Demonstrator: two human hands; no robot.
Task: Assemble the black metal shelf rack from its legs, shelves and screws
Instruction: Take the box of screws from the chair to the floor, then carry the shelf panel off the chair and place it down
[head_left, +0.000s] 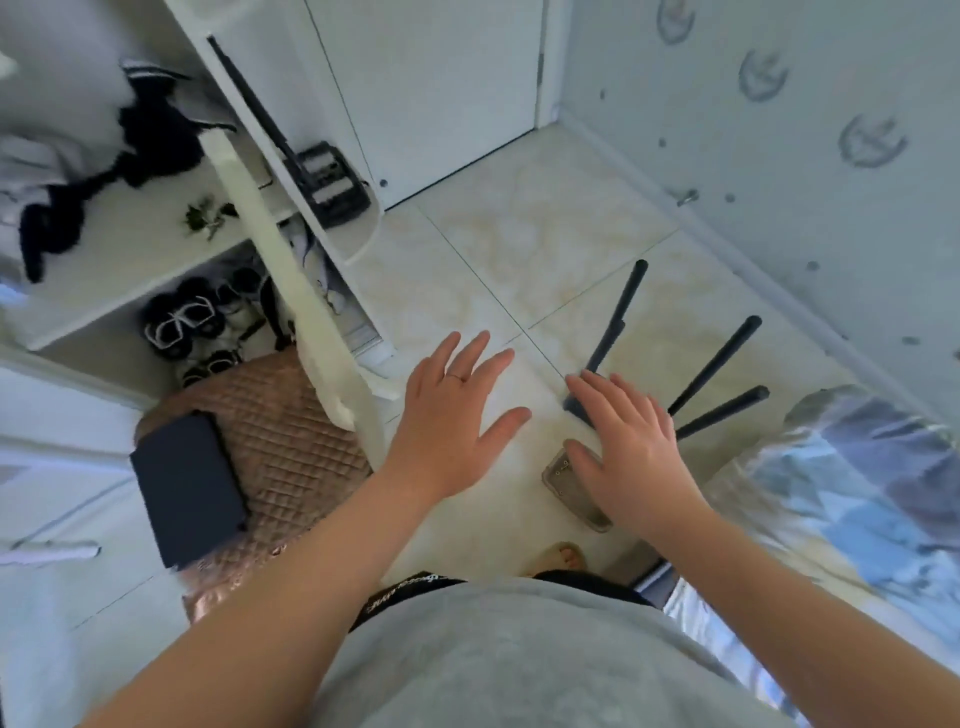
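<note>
Three black metal legs (715, 365) stand up from the tiled floor at the right, fixed to a dark base piece (575, 404) that is mostly hidden behind my right hand. My right hand (626, 448) hovers over that base with its fingers spread and holds nothing. My left hand (457, 415), also spread and holding nothing, hangs above bare tile to the left of the legs. A small clear bag (558, 474) lies on the floor under my right hand; its contents are not discernible. A dark flat panel (187, 488) lies on a brown quilted cushion (283, 441) at the left.
A white cabinet (270, 171) with clothes and shoes stands at the left, with an open white door edge (291, 291) reaching toward my left hand. A plastic-wrapped bundle (852, 467) sits at the right. A wall (779, 156) runs behind the legs. My bare foot (563, 558) is below.
</note>
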